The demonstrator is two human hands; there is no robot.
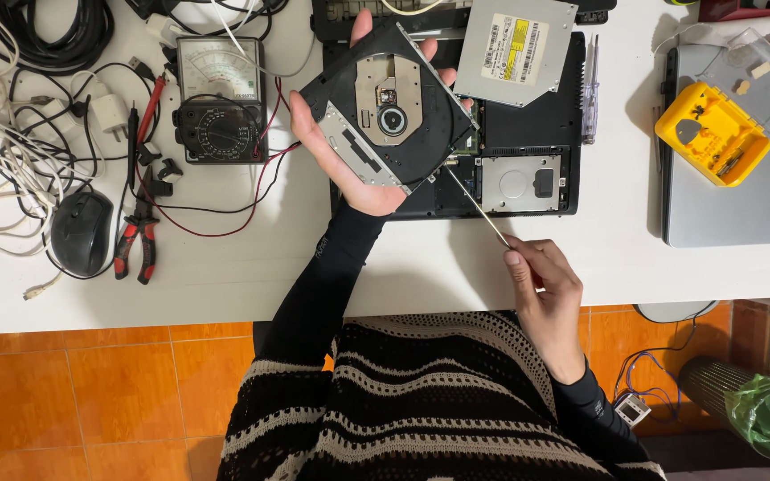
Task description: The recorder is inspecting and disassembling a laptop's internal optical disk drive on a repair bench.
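Two things meet here: we hold the black square optical drive tray with its silver spindle hub tilted in our left hand, fingers wrapped round its edges, above the opened black laptop base. Our right hand pinches the thin steel-shafted screwdriver (handle hidden in the fist) nearer us than the laptop. The shaft slants up-left, its tip at the tray's lower right corner.
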